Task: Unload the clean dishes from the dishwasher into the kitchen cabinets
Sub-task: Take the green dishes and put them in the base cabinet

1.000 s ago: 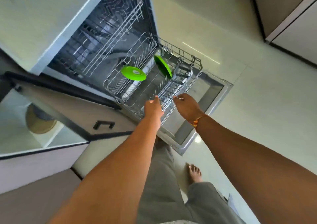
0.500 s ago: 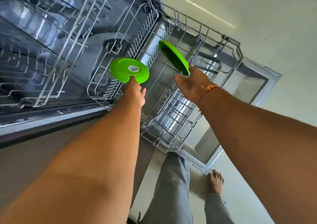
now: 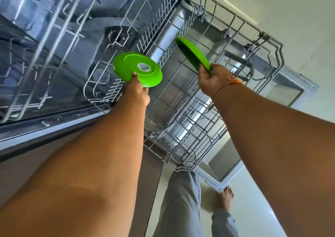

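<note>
Both hands have closed in: left grip pinches the labelled plate at the left edge of the rack, right grip clasps the tilted plate mid-rack. Best lift each straight up, clear of the tines.

left grip holds labelled plate; right grip, edge-on plate

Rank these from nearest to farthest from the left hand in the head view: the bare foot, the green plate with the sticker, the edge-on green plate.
1. Green plate with the sticker: gripped by the left hand itself, left side.
2. Edge-on green plate: to the right, held by the right hand.
3. Bare foot: on the floor, lower right.
</note>
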A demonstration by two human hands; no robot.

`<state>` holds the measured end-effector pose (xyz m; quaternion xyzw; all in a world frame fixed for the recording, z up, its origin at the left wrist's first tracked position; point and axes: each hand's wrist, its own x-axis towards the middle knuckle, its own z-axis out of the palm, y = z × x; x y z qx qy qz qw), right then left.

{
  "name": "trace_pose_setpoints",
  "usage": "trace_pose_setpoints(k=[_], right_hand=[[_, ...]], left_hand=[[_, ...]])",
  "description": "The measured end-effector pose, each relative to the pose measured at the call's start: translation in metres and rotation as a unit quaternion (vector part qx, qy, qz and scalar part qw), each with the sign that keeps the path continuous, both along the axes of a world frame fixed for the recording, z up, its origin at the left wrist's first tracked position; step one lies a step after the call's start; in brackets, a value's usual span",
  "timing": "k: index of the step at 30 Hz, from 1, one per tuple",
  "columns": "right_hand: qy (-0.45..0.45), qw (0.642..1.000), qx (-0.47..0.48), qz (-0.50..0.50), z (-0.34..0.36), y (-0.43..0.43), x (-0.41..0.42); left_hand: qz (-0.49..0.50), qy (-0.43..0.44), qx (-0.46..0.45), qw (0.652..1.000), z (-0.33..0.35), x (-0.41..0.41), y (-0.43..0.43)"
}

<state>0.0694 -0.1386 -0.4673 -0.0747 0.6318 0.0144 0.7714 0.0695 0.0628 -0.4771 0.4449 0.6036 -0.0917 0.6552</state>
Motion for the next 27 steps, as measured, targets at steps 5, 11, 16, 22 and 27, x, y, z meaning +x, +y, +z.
trace_pose_setpoints(k=[5, 11, 16, 22, 27], right_hand=[[-0.016, 1.0, 0.017, -0.011, 0.032, 0.0, -0.011], [-0.084, 0.995, 0.053, 0.0, 0.1, -0.013, -0.057], [-0.098, 0.992, 0.017, 0.081, 0.162, -0.042, -0.12], [-0.138, 0.978, -0.029, 0.153, 0.232, -0.098, -0.224], [-0.147, 0.965, -0.065, 0.208, 0.27, -0.137, -0.333]], left_hand=[[0.024, -0.029, 0.006, 0.999, 0.028, -0.013, -0.018], [0.017, -0.009, 0.029, 0.999, 0.089, -0.055, -0.053], [-0.004, -0.033, 0.009, 0.999, 0.156, -0.122, -0.094], [-0.055, -0.098, 0.0, 0.994, 0.234, -0.239, -0.139], [-0.125, -0.128, 0.022, 0.984, 0.269, -0.362, -0.162]])
